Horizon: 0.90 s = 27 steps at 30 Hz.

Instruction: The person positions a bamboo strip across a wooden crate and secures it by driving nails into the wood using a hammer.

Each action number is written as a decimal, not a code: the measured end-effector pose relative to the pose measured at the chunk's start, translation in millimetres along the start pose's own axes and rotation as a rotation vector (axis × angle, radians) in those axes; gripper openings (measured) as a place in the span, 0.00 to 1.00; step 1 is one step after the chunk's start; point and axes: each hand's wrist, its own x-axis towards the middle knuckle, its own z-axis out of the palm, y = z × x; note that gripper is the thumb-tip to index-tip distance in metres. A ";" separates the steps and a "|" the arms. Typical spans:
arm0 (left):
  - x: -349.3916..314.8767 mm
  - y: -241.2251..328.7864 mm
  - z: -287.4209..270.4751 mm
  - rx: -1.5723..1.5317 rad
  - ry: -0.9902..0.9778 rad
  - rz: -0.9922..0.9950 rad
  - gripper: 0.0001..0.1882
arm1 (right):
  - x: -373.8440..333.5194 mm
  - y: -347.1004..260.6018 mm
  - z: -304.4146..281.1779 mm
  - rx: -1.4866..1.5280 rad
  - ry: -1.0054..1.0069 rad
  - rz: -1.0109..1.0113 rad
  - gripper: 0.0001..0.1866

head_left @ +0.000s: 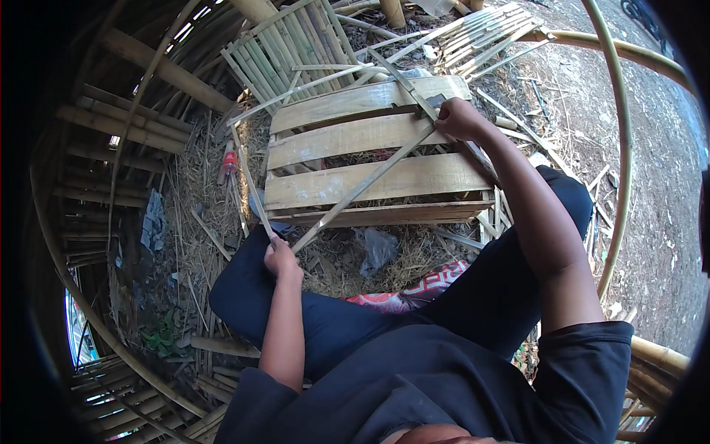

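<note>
A four-sided frame of thin bamboo strips (353, 198) is held between my hands, tilted over a slatted wooden crate (442, 173). My left hand (282, 260) is closed round the frame's near left corner, just above my left knee. At the opposite side, my right hand (458, 120) is closed on the corner where two strips meet, over the crate's far right end. A small dark object shows beside its fingers; I cannot make out what it is or whether the hand holds it.
Bamboo slat panels (292, 50) lie beyond the crate, with another pale slatted panel (484, 41) farther right. A red-labelled bottle (228, 161) and a bluish rag (154, 222) lie left. A clear plastic bag (377, 250) sits between my legs. Bent bamboo poles (620, 148) arch alongside.
</note>
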 end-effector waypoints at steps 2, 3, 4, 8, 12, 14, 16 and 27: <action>-17.1 -9.9 -3.3 0.010 -0.043 -0.040 0.24 | 4.7 6.6 -2.7 -0.003 0.000 -0.025 0.11; -24.1 -18.1 -5.4 0.013 -0.045 -0.042 0.24 | 4.7 9.3 -3.8 -0.006 0.003 -0.052 0.11; -29.7 -27.7 -8.9 0.052 -0.080 -0.068 0.23 | 4.1 4.7 -5.1 -0.017 -0.002 -0.057 0.11; -39.9 -38.5 -6.1 0.253 -0.224 -0.080 0.20 | -0.6 -1.7 -11.9 -0.108 -0.065 -0.064 0.11; 10.0 -39.3 -33.7 0.910 -0.457 0.070 0.25 | -3.2 -20.2 -10.3 -0.127 -0.130 -0.068 0.10; -8.9 7.3 -26.3 1.034 -0.548 0.040 0.26 | -7.9 -16.4 -9.1 -0.123 -0.124 -0.033 0.09; -34.5 41.7 -21.7 1.332 -0.503 0.127 0.26 | -9.2 -17.4 -4.5 -0.142 -0.092 -0.065 0.08; -127.4 105.6 161.6 0.400 -1.035 1.338 0.17 | -17.9 -26.9 50.9 -0.149 -0.087 -0.102 0.08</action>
